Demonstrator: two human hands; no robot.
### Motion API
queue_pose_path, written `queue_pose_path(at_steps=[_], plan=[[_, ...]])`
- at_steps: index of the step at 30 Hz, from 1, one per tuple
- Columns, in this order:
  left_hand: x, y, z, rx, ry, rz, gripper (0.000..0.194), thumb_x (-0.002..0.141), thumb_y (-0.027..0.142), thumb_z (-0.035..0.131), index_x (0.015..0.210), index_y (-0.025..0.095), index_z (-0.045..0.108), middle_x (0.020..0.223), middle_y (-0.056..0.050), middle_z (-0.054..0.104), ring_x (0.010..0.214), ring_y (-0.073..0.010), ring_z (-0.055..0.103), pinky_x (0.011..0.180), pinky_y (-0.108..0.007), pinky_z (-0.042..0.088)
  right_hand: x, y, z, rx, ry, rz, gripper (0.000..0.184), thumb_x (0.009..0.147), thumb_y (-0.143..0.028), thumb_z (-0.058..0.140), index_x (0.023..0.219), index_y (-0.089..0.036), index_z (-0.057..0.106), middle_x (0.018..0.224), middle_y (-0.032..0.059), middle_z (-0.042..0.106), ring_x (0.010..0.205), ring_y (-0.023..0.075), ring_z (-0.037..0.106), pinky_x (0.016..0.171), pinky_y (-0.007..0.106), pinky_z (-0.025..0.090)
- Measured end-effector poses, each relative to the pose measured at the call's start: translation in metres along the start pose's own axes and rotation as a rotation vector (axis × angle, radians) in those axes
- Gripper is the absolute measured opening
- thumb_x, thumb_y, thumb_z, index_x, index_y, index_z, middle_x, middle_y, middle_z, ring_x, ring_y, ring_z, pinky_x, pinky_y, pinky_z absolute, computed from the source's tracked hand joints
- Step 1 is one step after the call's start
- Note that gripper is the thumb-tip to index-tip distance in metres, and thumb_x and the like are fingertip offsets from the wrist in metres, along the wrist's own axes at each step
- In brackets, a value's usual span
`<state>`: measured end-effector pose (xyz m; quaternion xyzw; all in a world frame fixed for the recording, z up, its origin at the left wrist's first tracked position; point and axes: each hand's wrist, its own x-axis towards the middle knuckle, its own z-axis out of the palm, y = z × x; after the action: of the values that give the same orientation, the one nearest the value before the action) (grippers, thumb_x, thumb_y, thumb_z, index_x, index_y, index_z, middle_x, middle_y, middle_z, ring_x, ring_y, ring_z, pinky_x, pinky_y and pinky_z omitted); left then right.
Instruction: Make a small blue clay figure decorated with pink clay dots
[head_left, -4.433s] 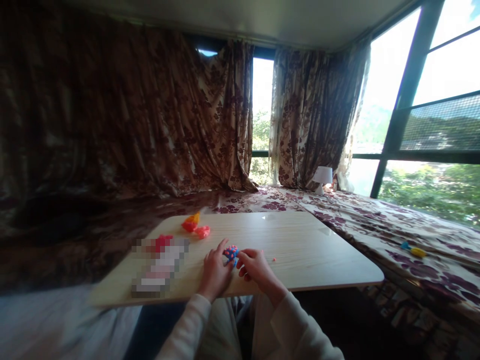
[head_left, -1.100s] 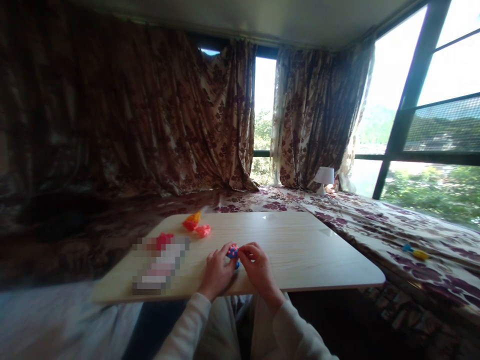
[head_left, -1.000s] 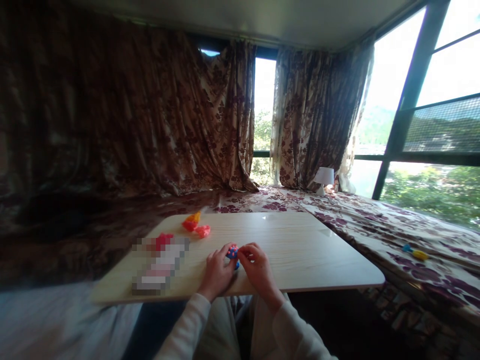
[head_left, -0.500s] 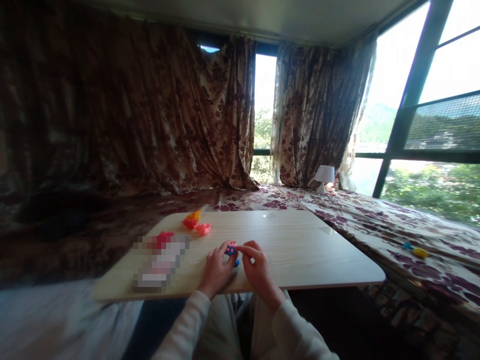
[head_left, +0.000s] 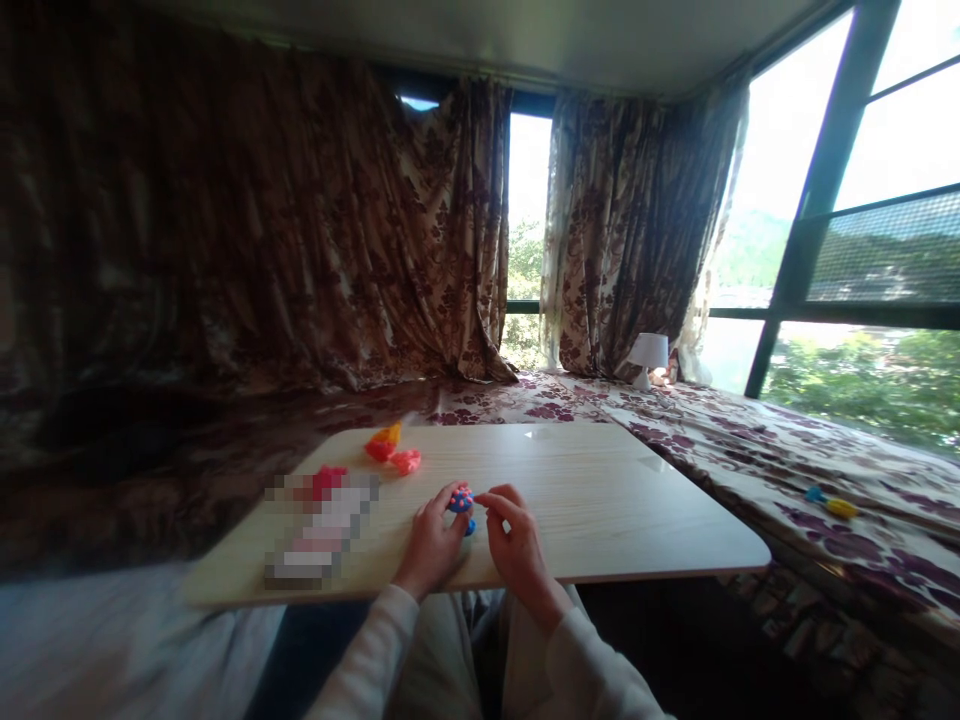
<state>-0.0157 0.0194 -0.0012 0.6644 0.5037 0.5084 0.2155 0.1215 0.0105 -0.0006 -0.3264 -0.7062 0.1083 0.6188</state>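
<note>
My left hand [head_left: 433,540] is closed round a rounded blue lump with pink dots [head_left: 461,500], which looks like modelling clay. Just below it shows a smaller blue piece [head_left: 470,526], close to my left thumb; whether the two are joined I cannot tell. My right hand [head_left: 517,535] is to the right of the dotted lump. Its index finger reaches out with the tip very near the lump's right side, the thumb apart below it. Nothing shows between those fingers.
Both hands are over a pale wooden table [head_left: 600,500]. Crumpled orange and red wrappers or lumps [head_left: 384,443] lie at its far left, with a pinkish-red one [head_left: 327,482] nearer. A blurred-out rectangular object [head_left: 319,535] is at left. A small lamp [head_left: 648,358] stands beyond, on patterned cloth.
My right index fingertip has drawn slightly back to the right from the dotted lump. The lump has turned a little in my left hand, showing more pink dots.
</note>
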Motion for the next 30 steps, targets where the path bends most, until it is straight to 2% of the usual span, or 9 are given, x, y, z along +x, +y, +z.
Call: queue_pose_path(at_steps=[6,11,14,18,24,30], plan=[[0.000,-0.001,-0.001,-0.098,-0.008,0.040,0.035,0.076,0.033,0.056,0.109,0.020,0.058,0.113,-0.008,0.063,0.105,-0.0215,0.058,0.091,-0.032,0.045,0.000,-0.004,0.000,-0.042,-0.045,-0.002,0.037,0.074,-0.003,0.043,0.089,-0.022,0.070,0.082,0.0034,0.060,0.078,0.0150,0.057,0.074,0.027,0.044],[-0.001,-0.001,0.000,-0.144,0.005,-0.001,0.051,0.073,0.028,0.059,0.121,0.019,0.046,0.108,-0.009,0.064,0.101,-0.0196,0.060,0.090,-0.033,0.046,0.000,0.005,-0.001,0.130,0.140,0.149,0.032,0.077,-0.008,0.041,0.093,-0.020,0.066,0.079,0.0029,0.060,0.072,0.0142,0.058,0.063,0.024,0.047],[-0.001,-0.002,0.001,-0.151,-0.009,-0.029,0.054,0.070,0.026,0.062,0.120,0.018,0.044,0.102,-0.009,0.066,0.100,-0.0198,0.061,0.089,-0.034,0.046,0.000,0.010,0.001,0.147,0.171,0.206,0.031,0.074,-0.008,0.043,0.094,-0.019,0.065,0.078,0.0027,0.060,0.070,0.0140,0.058,0.058,0.022,0.047],[-0.001,-0.001,0.001,-0.169,-0.031,-0.012,0.047,0.070,0.026,0.062,0.115,0.020,0.048,0.106,-0.009,0.065,0.101,-0.0199,0.061,0.090,-0.033,0.046,0.000,0.008,0.002,0.096,0.126,0.178,0.028,0.075,-0.009,0.043,0.091,-0.018,0.065,0.080,0.0038,0.061,0.073,0.0145,0.059,0.058,0.022,0.048],[-0.002,-0.003,0.001,-0.144,-0.030,-0.019,0.049,0.071,0.026,0.061,0.119,0.021,0.049,0.105,-0.009,0.067,0.102,-0.0207,0.061,0.090,-0.033,0.046,-0.001,0.003,0.003,0.008,0.027,0.066,0.027,0.079,-0.009,0.043,0.090,-0.020,0.066,0.085,0.0045,0.060,0.074,0.0143,0.057,0.062,0.025,0.046],[-0.001,-0.004,0.001,-0.078,-0.003,-0.008,0.041,0.069,0.024,0.060,0.110,0.020,0.057,0.104,-0.007,0.068,0.097,-0.0207,0.062,0.089,-0.033,0.046,-0.002,0.004,0.003,-0.016,0.030,0.023,0.028,0.078,-0.007,0.045,0.084,-0.021,0.068,0.080,0.0032,0.058,0.072,0.0137,0.055,0.065,0.026,0.045]])
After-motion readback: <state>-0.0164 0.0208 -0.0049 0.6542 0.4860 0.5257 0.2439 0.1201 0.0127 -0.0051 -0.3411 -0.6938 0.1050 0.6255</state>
